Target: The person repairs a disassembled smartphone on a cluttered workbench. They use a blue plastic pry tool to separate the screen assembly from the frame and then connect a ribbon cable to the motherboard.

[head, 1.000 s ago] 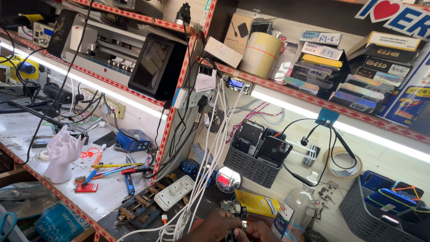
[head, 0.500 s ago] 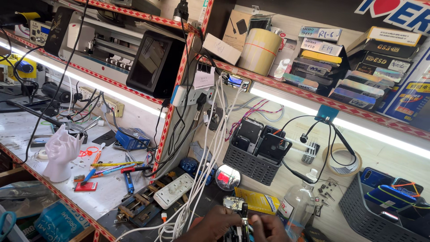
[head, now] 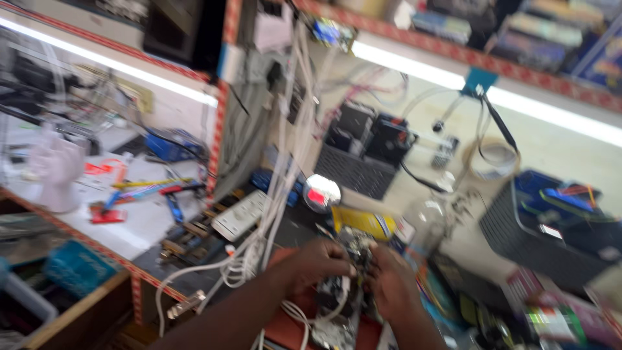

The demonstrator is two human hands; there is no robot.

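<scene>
1. My left hand (head: 319, 262) and right hand (head: 389, 285) both grip the circuit board (head: 340, 304), now fully in view, low centre on the red mat (head: 291, 327).
2. View has dropped and blurred; white cables (head: 259, 249) hang just left, yellow box (head: 363, 222) behind.

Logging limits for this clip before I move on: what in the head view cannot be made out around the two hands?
- Device between the hands: motion blur hides its kind, and the fingers cover parts of it.
- Left hand and right hand: the grip cannot be told through the blur.
- White cables: where they end is lost in the tangle.
- Dark basket: its contents are smeared.
- Bottom edge cuts off both forearms.
</scene>
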